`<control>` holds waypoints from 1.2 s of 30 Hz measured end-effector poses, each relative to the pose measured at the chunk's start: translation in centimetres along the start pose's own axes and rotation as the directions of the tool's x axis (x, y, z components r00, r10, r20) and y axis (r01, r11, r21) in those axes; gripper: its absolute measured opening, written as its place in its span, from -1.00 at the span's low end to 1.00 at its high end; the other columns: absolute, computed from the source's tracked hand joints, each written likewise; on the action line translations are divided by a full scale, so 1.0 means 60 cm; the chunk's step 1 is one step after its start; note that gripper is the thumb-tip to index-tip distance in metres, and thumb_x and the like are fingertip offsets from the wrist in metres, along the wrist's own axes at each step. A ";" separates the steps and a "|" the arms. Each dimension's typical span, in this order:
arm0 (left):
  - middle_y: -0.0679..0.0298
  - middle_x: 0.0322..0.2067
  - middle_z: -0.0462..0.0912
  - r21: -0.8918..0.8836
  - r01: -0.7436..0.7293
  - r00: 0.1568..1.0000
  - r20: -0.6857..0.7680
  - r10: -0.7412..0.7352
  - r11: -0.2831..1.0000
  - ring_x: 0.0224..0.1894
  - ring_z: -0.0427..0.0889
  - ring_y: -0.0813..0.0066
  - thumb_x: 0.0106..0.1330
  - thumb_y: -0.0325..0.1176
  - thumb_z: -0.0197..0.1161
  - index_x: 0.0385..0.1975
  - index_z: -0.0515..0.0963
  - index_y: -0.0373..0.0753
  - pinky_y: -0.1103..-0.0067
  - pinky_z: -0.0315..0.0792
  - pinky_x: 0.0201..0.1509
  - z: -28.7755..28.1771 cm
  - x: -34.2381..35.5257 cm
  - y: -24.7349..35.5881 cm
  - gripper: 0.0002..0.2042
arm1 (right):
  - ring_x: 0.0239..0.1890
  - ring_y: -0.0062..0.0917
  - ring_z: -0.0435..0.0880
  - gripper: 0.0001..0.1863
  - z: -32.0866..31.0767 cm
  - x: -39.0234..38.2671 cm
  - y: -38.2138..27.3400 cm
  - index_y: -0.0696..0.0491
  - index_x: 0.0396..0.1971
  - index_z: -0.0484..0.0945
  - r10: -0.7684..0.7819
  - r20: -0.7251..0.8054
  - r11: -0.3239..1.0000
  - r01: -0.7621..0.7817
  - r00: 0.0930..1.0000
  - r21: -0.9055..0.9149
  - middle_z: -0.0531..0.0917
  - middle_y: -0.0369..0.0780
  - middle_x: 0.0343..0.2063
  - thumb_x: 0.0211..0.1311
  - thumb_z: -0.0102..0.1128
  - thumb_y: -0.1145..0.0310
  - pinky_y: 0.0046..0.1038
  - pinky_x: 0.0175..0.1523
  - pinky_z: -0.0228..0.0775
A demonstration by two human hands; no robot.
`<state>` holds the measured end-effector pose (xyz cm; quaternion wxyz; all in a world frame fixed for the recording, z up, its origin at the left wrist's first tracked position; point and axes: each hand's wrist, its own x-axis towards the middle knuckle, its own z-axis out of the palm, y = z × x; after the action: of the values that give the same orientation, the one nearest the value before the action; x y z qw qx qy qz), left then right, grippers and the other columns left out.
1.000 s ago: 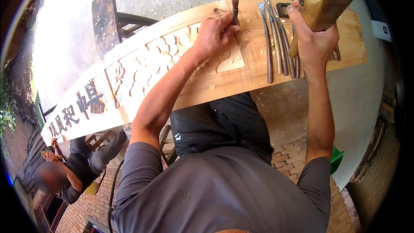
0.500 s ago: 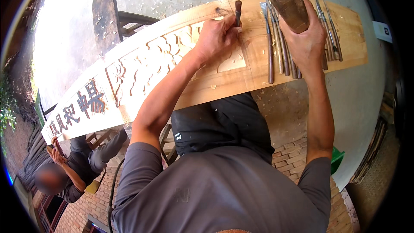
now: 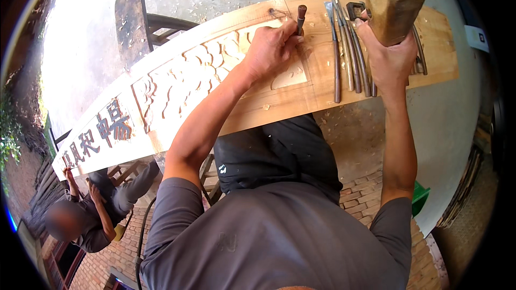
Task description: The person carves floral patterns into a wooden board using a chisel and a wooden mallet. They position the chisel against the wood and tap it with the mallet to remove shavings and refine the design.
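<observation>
My left hand (image 3: 271,48) is closed round an upright chisel (image 3: 301,19) with a dark wooden handle; its tip is hidden. It is at the right end of a carved panel of curved outlines (image 3: 193,75) on a long pale wooden board (image 3: 252,118). My right hand (image 3: 389,59) grips a large wooden mallet (image 3: 392,2), raised over the board's right part. Between my hands lie several long chisels (image 3: 337,80) side by side, with more beside a small dark square object (image 3: 355,11), partly hidden by the mallet.
Dark painted characters (image 3: 113,123) mark the board's left part. A dark wooden bench (image 3: 130,16) stands behind it. At lower left a co-worker (image 3: 97,215) works at the board's left end. A green bin (image 3: 421,198) is at lower right. Wood chips are scattered around.
The mallet in my right hand swung left, tilting, then returned to the right. My left hand and its chisel shifted slightly right. The co-worker's hands have moved.
</observation>
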<state>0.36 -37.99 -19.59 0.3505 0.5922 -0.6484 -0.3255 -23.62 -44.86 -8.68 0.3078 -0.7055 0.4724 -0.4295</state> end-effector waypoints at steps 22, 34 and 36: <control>0.09 -0.20 0.86 -0.713 -0.078 0.764 -0.492 -0.417 0.697 -0.13 0.87 0.40 0.70 -0.48 0.25 -0.03 0.61 -0.42 0.52 0.76 0.03 -0.034 -0.093 -0.034 -0.89 | -0.09 -0.50 0.82 -0.56 -0.066 -0.123 -0.012 0.21 0.13 0.70 0.452 0.207 0.888 -0.460 0.867 -0.013 0.85 -0.11 -0.10 0.27 0.57 0.48 -0.39 0.10 0.64; 0.10 -0.12 0.86 -0.694 0.123 0.699 -0.447 -0.559 0.709 -0.04 0.90 0.28 0.69 -0.41 0.32 0.16 0.65 -0.38 0.41 0.77 0.12 -0.067 -0.246 -0.005 -0.79 | -0.13 -0.47 0.84 -0.55 -0.022 -0.286 -0.020 0.21 0.08 0.70 0.495 0.387 0.852 -0.521 0.778 -0.043 0.86 -0.13 -0.20 0.24 0.64 0.40 -0.31 0.09 0.66; 0.09 -0.08 0.87 -0.694 0.155 0.699 -0.426 -0.575 0.703 -0.05 0.90 0.28 0.69 -0.41 0.33 0.18 0.67 -0.39 0.44 0.76 0.11 -0.064 -0.271 0.002 -0.77 | -0.11 -0.45 0.84 -0.52 -0.014 -0.305 -0.016 0.21 0.09 0.70 0.499 0.443 0.847 -0.527 0.744 -0.069 0.85 -0.12 -0.18 0.23 0.66 0.38 -0.30 0.10 0.66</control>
<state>4.40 -21.81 -18.55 0.6357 0.6415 -0.2159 -0.3712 -27.38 -27.53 -13.27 0.5348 -0.6173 0.5515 -0.1696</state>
